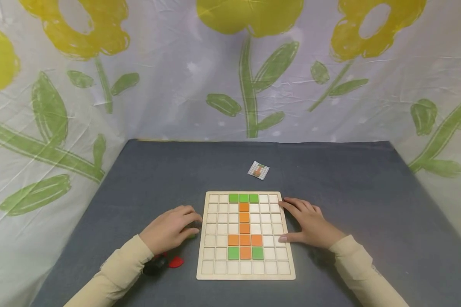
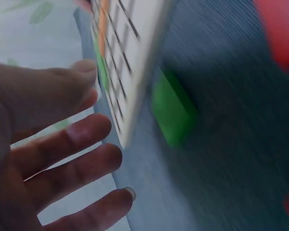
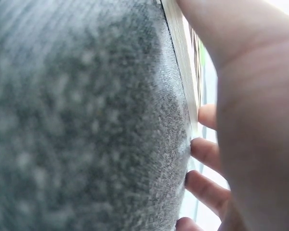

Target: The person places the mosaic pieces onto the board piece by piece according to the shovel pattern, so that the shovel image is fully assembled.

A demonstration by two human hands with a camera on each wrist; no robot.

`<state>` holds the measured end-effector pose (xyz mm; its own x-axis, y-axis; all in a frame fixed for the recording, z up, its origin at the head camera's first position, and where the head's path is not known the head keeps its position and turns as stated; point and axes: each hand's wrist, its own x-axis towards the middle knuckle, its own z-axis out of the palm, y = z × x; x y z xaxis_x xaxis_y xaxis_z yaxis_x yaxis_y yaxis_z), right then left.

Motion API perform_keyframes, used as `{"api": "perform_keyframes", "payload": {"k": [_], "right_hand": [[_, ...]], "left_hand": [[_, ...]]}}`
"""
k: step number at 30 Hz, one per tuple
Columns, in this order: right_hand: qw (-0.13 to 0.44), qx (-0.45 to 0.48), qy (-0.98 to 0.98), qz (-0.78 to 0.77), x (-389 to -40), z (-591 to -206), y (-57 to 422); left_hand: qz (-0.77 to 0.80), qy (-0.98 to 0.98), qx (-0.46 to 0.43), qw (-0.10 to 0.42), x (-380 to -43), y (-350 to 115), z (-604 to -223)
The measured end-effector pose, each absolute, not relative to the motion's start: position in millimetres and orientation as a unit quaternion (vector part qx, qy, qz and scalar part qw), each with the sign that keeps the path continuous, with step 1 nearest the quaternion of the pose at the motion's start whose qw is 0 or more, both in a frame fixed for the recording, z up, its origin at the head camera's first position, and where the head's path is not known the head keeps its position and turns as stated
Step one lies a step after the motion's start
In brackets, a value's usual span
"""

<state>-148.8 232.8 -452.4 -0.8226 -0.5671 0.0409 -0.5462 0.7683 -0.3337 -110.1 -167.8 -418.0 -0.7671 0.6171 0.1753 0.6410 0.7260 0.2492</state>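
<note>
A square wooden grid board [image 1: 251,267] lies on the table. Green tiles [image 1: 243,198] form a short row at its far side, a column of orange tiles [image 1: 244,217] runs toward me, and two more green tiles flank its near end. My left hand [image 1: 169,230] hovers by the board's left edge, fingers relaxed and holding nothing. Beneath it a loose green tile [image 2: 176,110] lies beside the board, mostly hidden in the head view. At the right edge, my right hand [image 1: 311,224] touches the board with thumb and fingertips, fingers loosely spread.
Beyond the board lies a small card [image 1: 259,170] printed with a similar green and orange grid pattern. Red pieces [image 1: 176,262] lie near my left wrist, partly covered by it. A dark cloth [image 1: 169,170] covers the table, and a flower-printed curtain [image 1: 169,85] hangs around it.
</note>
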Motion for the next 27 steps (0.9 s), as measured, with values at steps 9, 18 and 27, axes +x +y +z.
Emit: {"api": "perform_keyframes", "payload": {"k": [9,18,27], "right_hand": [[0.028,-0.294,0.940,-0.169,-148.1,-452.7,233.0],[0.027,-0.293,0.940,-0.170,-147.6,-455.4,231.7],[0.022,-0.291,0.942,-0.165,-148.3,-453.9,231.5]], "left_hand": [[-0.125,-0.936,-0.329,0.009,-101.5,-186.3,-427.8],[-0.143,-0.932,-0.333,0.020,-100.3,-186.0,-434.5],[-0.154,-0.934,-0.321,0.028,-103.2,-183.2,-435.9]]}}
